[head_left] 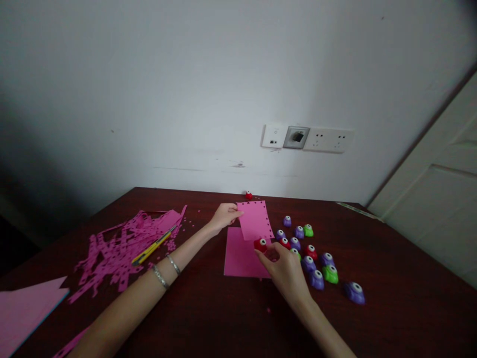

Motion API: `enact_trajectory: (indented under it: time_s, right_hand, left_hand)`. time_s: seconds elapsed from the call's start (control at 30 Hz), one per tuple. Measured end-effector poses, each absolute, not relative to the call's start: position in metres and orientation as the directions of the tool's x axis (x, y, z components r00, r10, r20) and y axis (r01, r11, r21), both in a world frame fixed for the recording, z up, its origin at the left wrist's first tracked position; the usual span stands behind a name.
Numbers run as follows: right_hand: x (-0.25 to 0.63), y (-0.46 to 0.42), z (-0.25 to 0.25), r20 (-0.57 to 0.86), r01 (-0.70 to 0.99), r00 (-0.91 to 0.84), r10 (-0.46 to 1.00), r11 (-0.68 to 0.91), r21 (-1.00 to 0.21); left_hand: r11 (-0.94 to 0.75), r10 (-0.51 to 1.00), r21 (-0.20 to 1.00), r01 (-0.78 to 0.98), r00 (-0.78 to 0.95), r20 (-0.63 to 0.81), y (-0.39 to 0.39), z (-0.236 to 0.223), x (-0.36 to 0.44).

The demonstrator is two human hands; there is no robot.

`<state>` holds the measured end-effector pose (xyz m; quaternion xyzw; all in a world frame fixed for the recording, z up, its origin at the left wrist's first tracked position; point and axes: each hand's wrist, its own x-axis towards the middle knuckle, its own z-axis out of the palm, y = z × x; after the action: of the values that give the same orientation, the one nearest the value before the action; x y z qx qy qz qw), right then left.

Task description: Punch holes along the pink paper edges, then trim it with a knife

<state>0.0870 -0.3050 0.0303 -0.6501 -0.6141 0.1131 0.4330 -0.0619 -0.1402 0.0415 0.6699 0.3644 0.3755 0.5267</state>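
Note:
My left hand [224, 216] pinches the left edge of a pink paper card [255, 220] that has small punched holes along its top, right and bottom right edges. In my right hand [285, 267] is a red craft punch [260, 244], held between thumb and fingers just below the card's lower edge. Whether the punch touches the card I cannot tell. Beneath both lies a larger pink paper sheet [244, 258] on the table. Just right of my right hand stand several purple, green and red craft punches, among them a purple punch [316, 279].
A heap of punched pink paper strips [122, 243] covers the table's left side, with a yellow box cutter [153, 246] on it. Folded pink paper [30, 308] lies at the near left. One red punch [248, 195] stands by the wall, below the sockets [328, 140].

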Motion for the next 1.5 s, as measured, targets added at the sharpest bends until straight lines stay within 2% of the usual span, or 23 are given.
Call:
enact_trajectory:
  time_s: [0.63, 1.5]
  right_hand:
    - [0.0865, -0.306, 0.0296, 0.324, 0.74, 0.227, 0.919, 0.054, -0.671]
    - [0.0869, -0.3036, 0.0241, 0.353, 0.799, 0.206, 0.913, 0.052, -0.599]
  left_hand:
    - [-0.192, 0.866, 0.975, 0.113, 0.488, 0.114, -0.1446, 0.0374, -0.0596]
    - [-0.175, 0.851, 0.977, 0.124, 0.518, 0.087, -0.1495, 0.0361, -0.0589]
